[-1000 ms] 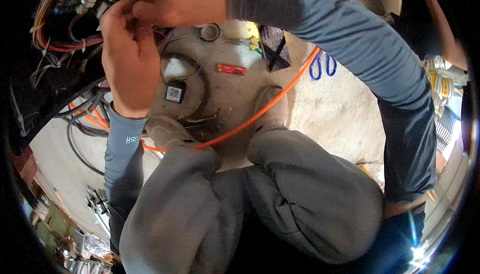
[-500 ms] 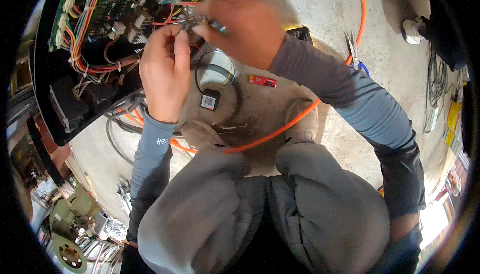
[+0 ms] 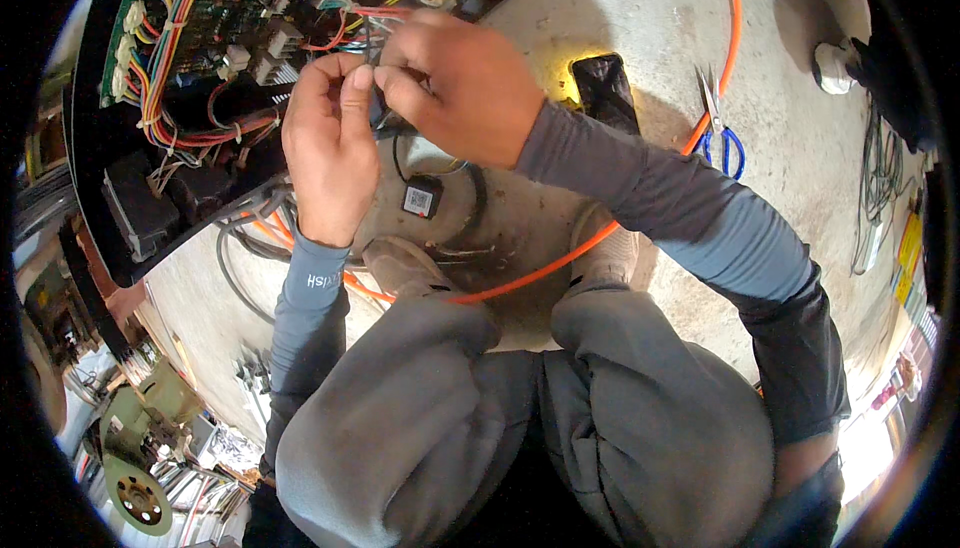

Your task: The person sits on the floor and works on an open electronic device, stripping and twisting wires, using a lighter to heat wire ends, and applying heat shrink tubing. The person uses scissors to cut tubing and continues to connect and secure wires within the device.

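Observation:
My left hand [image 3: 335,153] is closed, thumb and forefinger pinched at the tips. A thin dark wire [image 3: 368,36] runs up from that pinch. Against those fingertips rests my right hand [image 3: 465,88], its thumb and fingers pressed together; what they hold is hidden. Both hands are over the near edge of an opened black housing with a green circuit board [image 3: 235,8]. Bundles of coloured wires [image 3: 180,28] with white plugs cross the board. Below the hands a small black box [image 3: 421,196] with a white label lies on the floor, joined to a thin black cable.
Blue-handled scissors [image 3: 718,133] lie right of my right sleeve, beside an orange cable [image 3: 730,18] that also crosses in front of my shoes. A black phone-like slab [image 3: 602,88] glows yellow along one edge. At far right are coiled grey cable [image 3: 875,173] and another person's shoe [image 3: 831,68].
My right hand has moved slightly down and left, closing onto my left fingertips. Its forearm has dropped, covering a small red packet and uncovering more of the black slab and scissors.

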The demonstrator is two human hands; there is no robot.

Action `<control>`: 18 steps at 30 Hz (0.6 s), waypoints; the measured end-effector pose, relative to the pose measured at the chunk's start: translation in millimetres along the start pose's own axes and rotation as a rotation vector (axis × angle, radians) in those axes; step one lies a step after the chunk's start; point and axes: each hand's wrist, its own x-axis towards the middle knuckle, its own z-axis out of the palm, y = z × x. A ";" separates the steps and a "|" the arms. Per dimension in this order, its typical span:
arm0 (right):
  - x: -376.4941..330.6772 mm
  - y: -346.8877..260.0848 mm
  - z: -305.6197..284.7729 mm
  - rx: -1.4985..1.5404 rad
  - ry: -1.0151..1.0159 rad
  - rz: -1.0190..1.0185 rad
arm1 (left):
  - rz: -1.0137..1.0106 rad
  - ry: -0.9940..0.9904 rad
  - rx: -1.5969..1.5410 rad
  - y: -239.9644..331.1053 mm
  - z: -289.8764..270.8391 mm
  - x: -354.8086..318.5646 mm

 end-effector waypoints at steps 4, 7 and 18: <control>-12.2 -1.0 -1.8 0.131 0.007 0.064 | -0.029 -0.109 -0.085 -0.8 -2.2 1.2; -17.6 -0.1 -4.2 0.189 -0.028 0.030 | -0.074 -0.113 -0.176 4.3 -2.1 4.9; -64.4 88.8 -9.7 -0.469 -0.502 -0.089 | -0.102 0.002 -0.215 0.3 -0.1 -0.6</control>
